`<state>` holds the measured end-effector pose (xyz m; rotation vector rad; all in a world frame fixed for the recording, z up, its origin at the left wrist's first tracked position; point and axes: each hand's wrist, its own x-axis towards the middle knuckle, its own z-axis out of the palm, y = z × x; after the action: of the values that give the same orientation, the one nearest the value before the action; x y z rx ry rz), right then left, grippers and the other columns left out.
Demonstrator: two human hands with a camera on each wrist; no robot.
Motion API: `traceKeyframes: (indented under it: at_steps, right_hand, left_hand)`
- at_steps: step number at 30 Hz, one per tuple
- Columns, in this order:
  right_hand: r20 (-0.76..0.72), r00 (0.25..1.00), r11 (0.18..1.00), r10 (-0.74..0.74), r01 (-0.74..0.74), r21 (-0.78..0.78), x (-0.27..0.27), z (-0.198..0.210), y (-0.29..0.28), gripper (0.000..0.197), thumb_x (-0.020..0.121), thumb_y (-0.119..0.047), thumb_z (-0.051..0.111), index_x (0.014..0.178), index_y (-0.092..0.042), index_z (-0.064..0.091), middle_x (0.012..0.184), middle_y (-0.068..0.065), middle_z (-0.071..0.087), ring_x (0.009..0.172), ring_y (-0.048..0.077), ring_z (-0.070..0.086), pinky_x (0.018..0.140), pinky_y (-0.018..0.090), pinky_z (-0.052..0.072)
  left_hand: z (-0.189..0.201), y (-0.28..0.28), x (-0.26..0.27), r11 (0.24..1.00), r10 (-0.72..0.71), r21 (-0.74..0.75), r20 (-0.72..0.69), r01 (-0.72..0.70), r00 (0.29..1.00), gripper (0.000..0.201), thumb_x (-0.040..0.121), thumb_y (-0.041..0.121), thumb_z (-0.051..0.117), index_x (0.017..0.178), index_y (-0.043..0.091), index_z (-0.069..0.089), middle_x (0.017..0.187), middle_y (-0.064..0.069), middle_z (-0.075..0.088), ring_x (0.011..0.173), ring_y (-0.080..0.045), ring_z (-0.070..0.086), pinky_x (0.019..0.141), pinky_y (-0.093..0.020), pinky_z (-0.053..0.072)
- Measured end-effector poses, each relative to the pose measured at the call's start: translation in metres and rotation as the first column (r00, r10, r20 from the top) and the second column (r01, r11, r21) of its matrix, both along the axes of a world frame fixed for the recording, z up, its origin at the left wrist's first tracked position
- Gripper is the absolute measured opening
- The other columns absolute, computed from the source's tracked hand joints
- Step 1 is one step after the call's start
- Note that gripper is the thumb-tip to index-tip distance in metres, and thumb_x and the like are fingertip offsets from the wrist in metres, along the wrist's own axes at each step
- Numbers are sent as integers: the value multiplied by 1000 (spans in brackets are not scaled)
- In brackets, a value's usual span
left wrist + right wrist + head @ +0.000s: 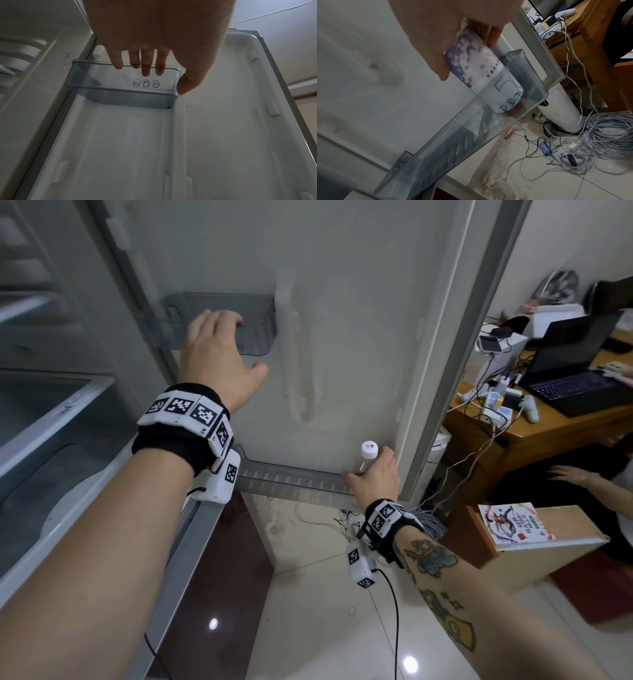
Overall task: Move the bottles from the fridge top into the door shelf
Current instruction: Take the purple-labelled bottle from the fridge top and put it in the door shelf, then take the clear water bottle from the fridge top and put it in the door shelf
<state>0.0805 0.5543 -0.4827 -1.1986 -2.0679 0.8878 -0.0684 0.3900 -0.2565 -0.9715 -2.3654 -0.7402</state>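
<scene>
My right hand [373, 477] grips a bottle [369, 449] with a white cap and a purple-and-white label [474, 60]. The bottle's base sits inside the right end of the clear lower door shelf [291, 477], seen through its front wall [471, 128]. My left hand [215, 347] is higher up at the small clear door bin [260, 313]. Its fingers [145, 67] reach over the front rim of that bin [120, 94], with the thumb out by the bin's right corner. The bin holds nothing. The fridge top is out of view.
The fridge interior [51, 405] is on the left. Right of the door stands a wooden desk [486, 440] with a laptop [565, 378] and another person's hand [572, 474]. A book [513, 523] lies on a wooden box. Cable coils [607, 135] cover the floor below.
</scene>
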Motion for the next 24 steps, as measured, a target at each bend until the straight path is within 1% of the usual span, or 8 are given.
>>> traceKeyframes:
  at_steps: [2, 5, 9, 12, 15, 19, 21, 24]
  right_hand:
    - [-16, 1000, 1000, 3, -3, 14, 0, 7, 0, 79, 64, -35, 83, 127, -10, 43, 120, 10, 57, 112, 32, 57, 96, 46, 47]
    - [-42, 999, 1000, 10, -10, 12, 3, 20, 0, 84, 65, -41, 83, 131, -12, 40, 128, 8, 55, 118, 29, 55, 101, 46, 44]
    - [-94, 995, 997, 32, -25, 78, 6, 45, -4, 92, 67, -47, 80, 139, -11, 35, 138, 10, 45, 129, 28, 45, 109, 46, 38]
    - [-143, 988, 981, 50, -22, 192, 0, 87, -10, 89, 71, -47, 77, 140, -11, 34, 139, 11, 40, 131, 27, 39, 113, 44, 32]
    - [-223, 969, 970, 107, -53, 237, -12, 138, -23, 81, 74, -47, 73, 138, -13, 36, 135, 7, 41, 128, 24, 39, 110, 40, 30]
    - [-344, 906, 957, 248, -175, 230, -27, 193, -52, 76, 77, -37, 71, 138, -12, 34, 135, 6, 38, 129, 23, 39, 111, 42, 28]
    - [-411, 854, 943, 320, -245, 225, -35, 219, -71, 72, 78, -33, 70, 137, -13, 34, 132, 4, 38, 126, 22, 41, 111, 44, 30]
    - [-504, 749, 903, 430, -368, 224, -46, 260, -101, 65, 80, -29, 69, 133, -15, 35, 123, 0, 38, 118, 19, 46, 107, 45, 39]
  left_hand:
    - [2, -1, 1, 1000, 2, -10, 13, -2, 1000, 56, 72, 27, 63, 123, 9, 47, 133, -11, 50, 136, -31, 30, 112, -37, 27]
    - [3, -3, 1, 999, -10, -45, 30, 12, 1000, 60, 73, 25, 65, 128, 8, 45, 139, -11, 46, 140, -30, 26, 115, -36, 22]
    - [9, -9, -1, 991, -13, -132, 110, 27, 994, 69, 77, 25, 63, 139, 14, 36, 156, -9, 26, 146, -27, 13, 118, -37, 16]
    - [17, -16, 4, 985, 33, -170, 153, -7, 988, 78, 79, 28, 62, 147, 19, 26, 160, -6, 17, 147, -23, 12, 118, -37, 15]
    - [27, -28, 10, 991, 62, -127, 158, -42, 985, 77, 78, 28, 61, 147, 17, 28, 157, -8, 24, 143, -28, 23, 116, -43, 24]
    - [53, -62, 16, 992, 129, -36, 164, -125, 978, 68, 77, 30, 60, 139, 13, 38, 143, -11, 43, 128, -33, 42, 105, -44, 37]
    - [70, -83, 19, 983, 180, -5, 145, -182, 973, 64, 78, 31, 60, 136, 13, 41, 138, -13, 47, 124, -34, 47, 103, -43, 39]
    - [101, -120, 25, 965, 257, 29, 88, -261, 962, 60, 82, 32, 60, 135, 12, 42, 136, -13, 49, 123, -32, 48, 103, -43, 39]
